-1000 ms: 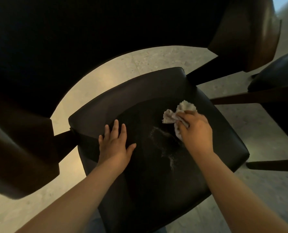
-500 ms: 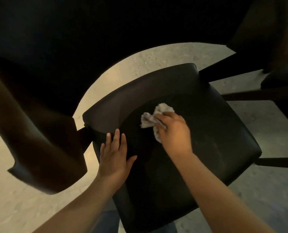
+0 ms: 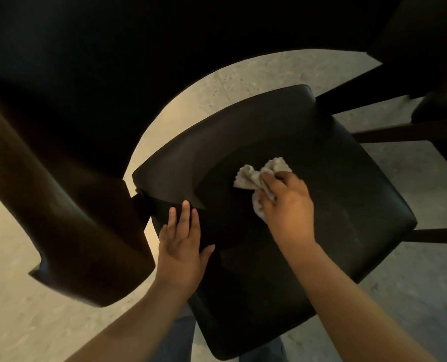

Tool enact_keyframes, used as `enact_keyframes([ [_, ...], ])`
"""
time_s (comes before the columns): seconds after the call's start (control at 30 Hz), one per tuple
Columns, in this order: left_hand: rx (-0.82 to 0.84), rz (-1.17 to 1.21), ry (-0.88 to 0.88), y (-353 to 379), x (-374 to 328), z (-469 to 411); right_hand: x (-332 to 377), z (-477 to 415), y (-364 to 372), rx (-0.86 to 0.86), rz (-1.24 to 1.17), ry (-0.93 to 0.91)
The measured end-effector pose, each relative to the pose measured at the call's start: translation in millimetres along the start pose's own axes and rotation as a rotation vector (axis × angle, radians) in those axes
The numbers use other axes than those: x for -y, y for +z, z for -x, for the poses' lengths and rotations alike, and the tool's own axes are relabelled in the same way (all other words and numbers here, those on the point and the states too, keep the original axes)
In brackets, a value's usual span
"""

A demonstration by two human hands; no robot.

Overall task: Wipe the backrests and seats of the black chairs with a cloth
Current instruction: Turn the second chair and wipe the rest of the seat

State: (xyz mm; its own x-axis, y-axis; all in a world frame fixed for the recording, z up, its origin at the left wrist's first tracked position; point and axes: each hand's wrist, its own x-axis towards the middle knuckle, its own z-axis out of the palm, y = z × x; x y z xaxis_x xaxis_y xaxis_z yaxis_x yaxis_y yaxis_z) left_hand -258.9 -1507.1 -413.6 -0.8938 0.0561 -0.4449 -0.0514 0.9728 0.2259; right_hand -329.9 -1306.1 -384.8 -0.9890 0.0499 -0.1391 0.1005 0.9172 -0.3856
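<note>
Right hand grips crumpled cloth on black seat; left hand rests flat, fingers straight

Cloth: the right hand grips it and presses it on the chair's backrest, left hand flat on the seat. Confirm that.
Wrong on one point: the head view shows the right hand pressing the cloth on the seat, not the backrest. The left hand does lie flat on the seat.
</note>
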Motion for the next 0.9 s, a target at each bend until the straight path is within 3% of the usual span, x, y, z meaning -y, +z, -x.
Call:
enact_keyframes([
  [0.2,0.037,-0.028,0.006,-2,4,0,15,5,33,0.125,0.04,-0.186],
  [0.4,-0.006,-0.038,0.031,5,7,2,-10,25,5,-0.053,0.014,0.045],
  [0.53,-0.031,-0.065,0.074,7,11,2,4,59,21,0.11,-0.014,-0.116],
  [0.6,-0.033,-0.106,0.092,5,10,3,-6,67,30,0.111,0.026,-0.13],
  [0.8,-0.008,-0.063,0.165,3,7,2,-31,57,6,-0.087,0.025,0.187],
  [0.9,-0.016,-0.06,0.159,0,1,1,-15,74,6,-0.034,-0.015,0.02],
])
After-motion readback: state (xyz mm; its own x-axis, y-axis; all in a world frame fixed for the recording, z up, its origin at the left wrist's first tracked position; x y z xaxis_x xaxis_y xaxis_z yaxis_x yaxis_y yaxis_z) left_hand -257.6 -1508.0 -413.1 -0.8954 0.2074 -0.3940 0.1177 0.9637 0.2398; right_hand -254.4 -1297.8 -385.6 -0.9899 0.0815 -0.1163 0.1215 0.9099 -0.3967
